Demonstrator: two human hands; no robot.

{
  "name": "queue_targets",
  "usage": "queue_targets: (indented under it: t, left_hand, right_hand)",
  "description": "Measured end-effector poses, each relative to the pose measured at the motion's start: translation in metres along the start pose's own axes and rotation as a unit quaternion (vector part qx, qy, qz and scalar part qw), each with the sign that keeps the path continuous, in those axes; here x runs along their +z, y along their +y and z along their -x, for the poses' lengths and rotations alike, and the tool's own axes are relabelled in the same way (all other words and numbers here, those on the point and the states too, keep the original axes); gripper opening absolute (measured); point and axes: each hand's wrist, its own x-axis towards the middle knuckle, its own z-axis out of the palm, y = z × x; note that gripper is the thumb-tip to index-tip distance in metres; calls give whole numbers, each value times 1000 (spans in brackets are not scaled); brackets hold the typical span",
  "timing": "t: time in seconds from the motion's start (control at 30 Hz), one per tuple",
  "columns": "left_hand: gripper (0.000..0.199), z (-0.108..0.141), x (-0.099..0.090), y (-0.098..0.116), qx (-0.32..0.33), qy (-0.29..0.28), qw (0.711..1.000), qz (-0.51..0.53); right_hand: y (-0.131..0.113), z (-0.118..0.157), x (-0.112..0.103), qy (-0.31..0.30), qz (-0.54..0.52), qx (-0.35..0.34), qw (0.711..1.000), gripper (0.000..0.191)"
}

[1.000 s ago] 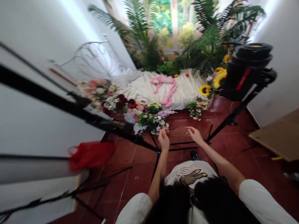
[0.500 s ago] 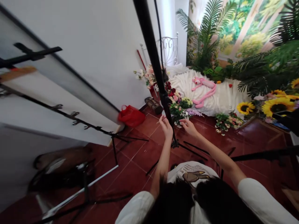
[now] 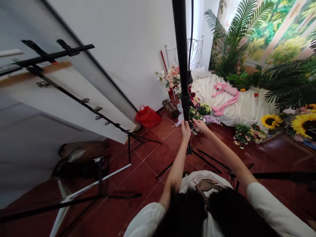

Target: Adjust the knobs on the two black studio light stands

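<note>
Here's the black stand (image 3: 183, 59), upright on the floor (image 3: 153, 158), its tube running down between the two hands, and it's our landmark. The left hand (image 3: 186, 131) is right up at it, fingers bent in against the tube, but whether they truly close round it I can't tell. The right hand (image 3: 200, 125), just to its right, is part open with loosely curled fingers, nothing visible in them; contact with the tube is unclear. And there's the worry: if that left hold is light, a sideways push could tip the stand, since any steadying help from the right looks doubtful. Above the hands sits a dark clamp (image 3: 187, 100); were it slack, I'd judge the upper tube could slide down and pinch fingers. Look at the cable (image 3: 191, 33) hanging beside the tube: a snag there could pull the whole thing over. Down below, splayed legs (image 3: 206, 161) reach out by the person's body, a real trip risk. Just behind and right of the stand, the flowers (image 3: 203, 110) could be crushed in a fall that way, with the pink plush toy (image 3: 230, 93) farther right.
</note>
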Motion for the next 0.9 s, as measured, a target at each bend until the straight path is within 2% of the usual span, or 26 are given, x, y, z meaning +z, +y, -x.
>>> queue_targets:
  t: [0.2, 0.4, 0.57, 0.77, 0.9]
  left_hand:
    - [59, -1, 1, 0, 0, 12, 1000, -15]
    - [62, -1, 1, -4, -7, 10, 1000, -10]
    - [65, -1, 1, -3, -20, 9, 1000, -15]
    - [65, -1, 1, 3, -20, 7, 1000, -19]
    - [66, 0, 0, 4, -20, 8, 999, -24]
  right_hand:
    - [2, -4, 5, -8, -64, -20, 998, 27]
    - [8, -5, 1, -42, -116, -35, 992, 18]
    - [18, -3, -3, -95, -119, -90, 984, 27]
    - [34, -9, -3, -86, -84, -108, 987, 35]
    - [42, -11, -12, -51, -58, -123, 989, 27]
